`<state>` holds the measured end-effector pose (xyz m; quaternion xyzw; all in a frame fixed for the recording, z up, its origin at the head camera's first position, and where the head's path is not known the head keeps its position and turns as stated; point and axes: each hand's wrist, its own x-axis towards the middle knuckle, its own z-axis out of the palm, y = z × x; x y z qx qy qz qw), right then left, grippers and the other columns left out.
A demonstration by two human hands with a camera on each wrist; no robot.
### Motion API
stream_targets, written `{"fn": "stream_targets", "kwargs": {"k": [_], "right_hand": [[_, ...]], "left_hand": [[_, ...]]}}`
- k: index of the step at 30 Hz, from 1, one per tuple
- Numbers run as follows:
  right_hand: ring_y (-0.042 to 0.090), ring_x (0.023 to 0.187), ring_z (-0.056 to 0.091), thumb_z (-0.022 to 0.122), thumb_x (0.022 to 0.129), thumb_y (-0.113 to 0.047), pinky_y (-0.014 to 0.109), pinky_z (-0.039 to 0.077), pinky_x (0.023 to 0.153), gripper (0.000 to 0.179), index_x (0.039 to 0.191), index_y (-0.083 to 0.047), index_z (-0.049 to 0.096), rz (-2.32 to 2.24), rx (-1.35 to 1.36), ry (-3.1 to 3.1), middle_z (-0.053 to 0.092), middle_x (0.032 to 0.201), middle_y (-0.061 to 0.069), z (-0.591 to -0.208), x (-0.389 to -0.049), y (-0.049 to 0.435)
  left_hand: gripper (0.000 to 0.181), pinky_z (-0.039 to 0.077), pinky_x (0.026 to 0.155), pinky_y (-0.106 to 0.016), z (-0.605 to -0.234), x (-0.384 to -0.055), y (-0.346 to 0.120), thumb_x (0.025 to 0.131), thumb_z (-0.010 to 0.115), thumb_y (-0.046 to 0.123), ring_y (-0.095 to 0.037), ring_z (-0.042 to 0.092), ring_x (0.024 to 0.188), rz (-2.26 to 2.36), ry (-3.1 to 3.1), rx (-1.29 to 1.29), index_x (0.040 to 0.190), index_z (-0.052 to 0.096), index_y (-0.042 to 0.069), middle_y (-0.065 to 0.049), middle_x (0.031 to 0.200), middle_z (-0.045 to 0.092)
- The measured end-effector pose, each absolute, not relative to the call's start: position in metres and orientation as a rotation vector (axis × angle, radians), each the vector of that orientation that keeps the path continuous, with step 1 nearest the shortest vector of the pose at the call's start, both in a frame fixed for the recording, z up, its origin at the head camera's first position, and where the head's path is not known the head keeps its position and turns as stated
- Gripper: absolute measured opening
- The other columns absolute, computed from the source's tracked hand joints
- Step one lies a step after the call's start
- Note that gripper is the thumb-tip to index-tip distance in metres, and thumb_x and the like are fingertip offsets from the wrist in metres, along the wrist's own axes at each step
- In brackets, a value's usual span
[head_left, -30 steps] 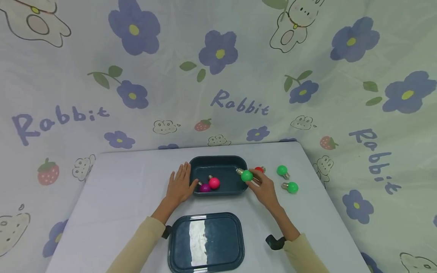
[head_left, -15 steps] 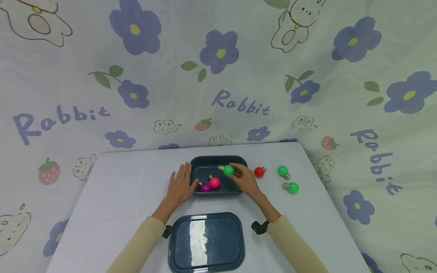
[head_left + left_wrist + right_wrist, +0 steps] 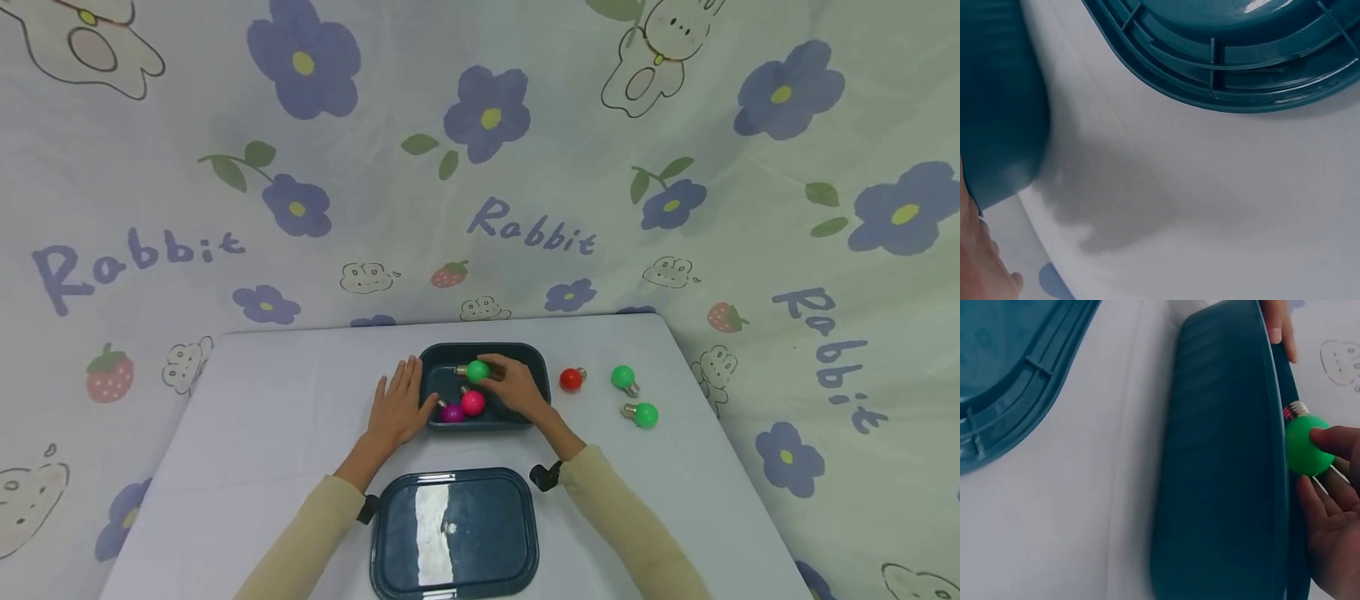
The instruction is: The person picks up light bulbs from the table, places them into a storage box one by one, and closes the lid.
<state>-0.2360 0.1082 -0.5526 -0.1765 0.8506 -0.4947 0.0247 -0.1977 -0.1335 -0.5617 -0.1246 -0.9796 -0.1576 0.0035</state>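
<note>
In the head view my right hand (image 3: 514, 385) pinches a green light bulb (image 3: 477, 372) over the inside of the dark teal box (image 3: 536, 410), its metal base pointing left. The right wrist view shows the thumb and fingers on the round green bulb (image 3: 1307, 445), just beyond the box's wall (image 3: 1222, 462). A pink bulb (image 3: 472, 403) and a purple bulb (image 3: 452, 413) lie in the box's near left part. My left hand (image 3: 396, 403) rests with straight fingers against the box's left end; only part of this hand (image 3: 982, 262) appears in the left wrist view.
A dark teal lid (image 3: 454, 533) lies on the white table in front of the box. Right of the box lie a red bulb (image 3: 572, 380) and two more green bulbs, one farther back (image 3: 622, 377) and one nearer (image 3: 646, 415). A patterned cloth (image 3: 420, 208) hangs behind.
My right hand has carried the green bulb leftward from the box's right rim to over its middle. The red bulb, partly covered before, now shows fully. The left hand stays in place.
</note>
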Motion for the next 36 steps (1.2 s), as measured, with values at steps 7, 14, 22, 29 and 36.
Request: {"fn": "stream_targets", "kwargs": {"k": [7, 14, 22, 29, 36], "right_hand": [[0.029, 0.118, 0.063, 0.071, 0.093, -0.005, 0.03, 0.052, 0.093, 0.04, 0.131, 0.002, 0.061, -1.537, -0.511, 2.59, 0.063, 0.13, 0.019, -0.559, -0.243, 0.096], [0.029, 0.116, 0.064, 0.07, 0.093, -0.005, 0.032, 0.052, 0.093, 0.039, 0.13, 0.002, 0.062, -1.493, -0.467, 2.595, 0.062, 0.13, 0.019, -0.566, -0.249, 0.086], [0.028, 0.114, 0.065, 0.07, 0.093, -0.006, 0.035, 0.052, 0.093, 0.037, 0.13, -0.001, 0.064, -1.399, -0.457, 2.633, 0.065, 0.127, 0.017, -0.567, -0.253, 0.079], [0.025, 0.107, 0.068, 0.07, 0.092, -0.008, 0.036, 0.053, 0.092, 0.037, 0.128, 0.0, 0.065, -1.324, -0.477, 2.663, 0.068, 0.121, 0.016, -0.565, -0.255, 0.075], [0.024, 0.104, 0.068, 0.072, 0.091, -0.008, 0.037, 0.054, 0.089, 0.036, 0.126, -0.001, 0.065, -1.3, -0.491, 2.661, 0.069, 0.117, 0.015, -0.566, -0.256, 0.073]], "left_hand": [[0.076, 0.013, 0.116, -0.061, -0.563, -0.197, -0.134, 0.103, 0.048, 0.041, -0.039, 0.015, 0.149, -0.509, -3.077, -0.386, 0.156, 0.02, -0.006, -0.023, 0.162, 0.019], [0.077, 0.012, 0.116, -0.061, -0.563, -0.198, -0.134, 0.103, 0.048, 0.042, -0.039, 0.014, 0.149, -0.496, -3.092, -0.389, 0.156, 0.019, -0.006, -0.023, 0.162, 0.018], [0.078, 0.012, 0.116, -0.06, -0.564, -0.198, -0.135, 0.103, 0.046, 0.044, -0.037, 0.012, 0.15, -0.487, -3.107, -0.385, 0.157, 0.016, -0.005, -0.022, 0.163, 0.016], [0.077, 0.014, 0.116, -0.061, -0.563, -0.197, -0.134, 0.104, 0.044, 0.044, -0.038, 0.014, 0.15, -0.48, -3.096, -0.394, 0.156, 0.018, -0.006, -0.023, 0.162, 0.018], [0.077, 0.013, 0.116, -0.06, -0.561, -0.197, -0.133, 0.104, 0.045, 0.044, -0.037, 0.014, 0.15, -0.488, -3.088, -0.389, 0.156, 0.019, -0.005, -0.022, 0.162, 0.018]]}}
